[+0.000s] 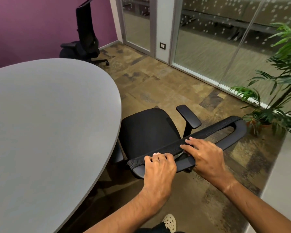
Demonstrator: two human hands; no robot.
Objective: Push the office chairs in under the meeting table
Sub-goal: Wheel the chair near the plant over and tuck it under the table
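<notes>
Filling the left of the room, a grey oval bench [49,123] stands on patchy brown carpet [158,84]. Both hands, left [158,167] and right [207,155], curl closed over the near office chair's [146,130] backrest top; its seat edge tucks just beneath the rim. A second chair [86,34] stands at the purple wall [32,27], a potted palm [279,78] by the glass.

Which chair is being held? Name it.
The near chair at the table edge: both hands, left and right, grip its backrest top. The far chair by the purple wall stands untouched.

Both hands grip chair [146,130] backrest top, seat touching table [49,123] edge.
</notes>
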